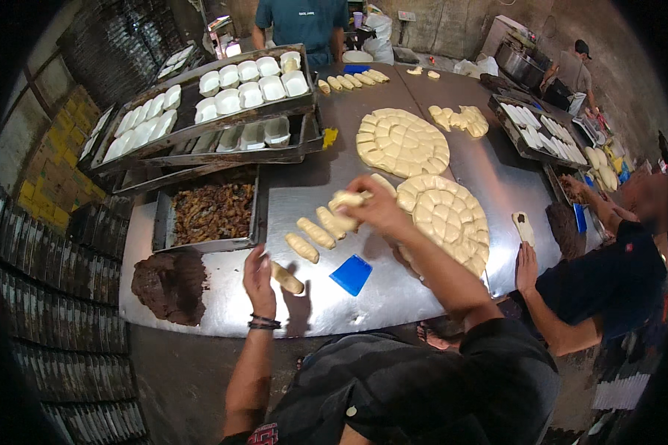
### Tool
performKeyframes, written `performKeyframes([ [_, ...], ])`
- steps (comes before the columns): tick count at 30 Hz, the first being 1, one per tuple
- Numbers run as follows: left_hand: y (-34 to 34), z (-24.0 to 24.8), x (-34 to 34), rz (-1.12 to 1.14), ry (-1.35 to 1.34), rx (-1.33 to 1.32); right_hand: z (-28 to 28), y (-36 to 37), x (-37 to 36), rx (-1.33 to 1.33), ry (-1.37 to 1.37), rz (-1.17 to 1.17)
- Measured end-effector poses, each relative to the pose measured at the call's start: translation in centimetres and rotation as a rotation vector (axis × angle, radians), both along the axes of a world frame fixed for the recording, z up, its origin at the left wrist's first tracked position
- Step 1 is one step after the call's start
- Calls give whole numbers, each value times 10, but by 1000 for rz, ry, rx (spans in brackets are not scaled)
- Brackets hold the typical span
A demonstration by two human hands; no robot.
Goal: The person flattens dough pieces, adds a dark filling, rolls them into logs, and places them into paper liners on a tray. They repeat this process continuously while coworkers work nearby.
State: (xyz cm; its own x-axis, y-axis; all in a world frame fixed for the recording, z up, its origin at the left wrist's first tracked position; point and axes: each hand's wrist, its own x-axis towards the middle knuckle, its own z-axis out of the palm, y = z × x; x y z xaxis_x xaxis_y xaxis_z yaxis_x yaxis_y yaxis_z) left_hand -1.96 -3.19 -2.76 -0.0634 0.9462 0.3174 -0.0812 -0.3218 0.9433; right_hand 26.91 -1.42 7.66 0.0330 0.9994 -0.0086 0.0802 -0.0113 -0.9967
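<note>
Over the steel table, my right hand grips a piece of dough between thumb and fingers. Below it lies a slanting row of dough rolls. My left hand, with dark bands at the wrist, is raised near the table's front edge with its fingers apart. Just right of that hand sits a single dough roll; whether the two touch is unclear. A blue scraper lies flat between my hands. Beyond my right forearm are two scored dough rounds, a nearer one and a farther one.
On the left stand a pan of brown chunky filling, a dark brown mass and stacked trays with white paper liners. A co-worker's hand touches flattened dough at right. Another person stands across the table.
</note>
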Motion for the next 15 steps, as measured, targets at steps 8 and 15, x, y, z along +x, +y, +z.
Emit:
performKeyframes([
  [8,-10,109,-52,356,-163,317,10,-35,-234,273,357,258],
  [15,-43,124,-135,491,-214,423,11,-68,-344,708,92,26],
])
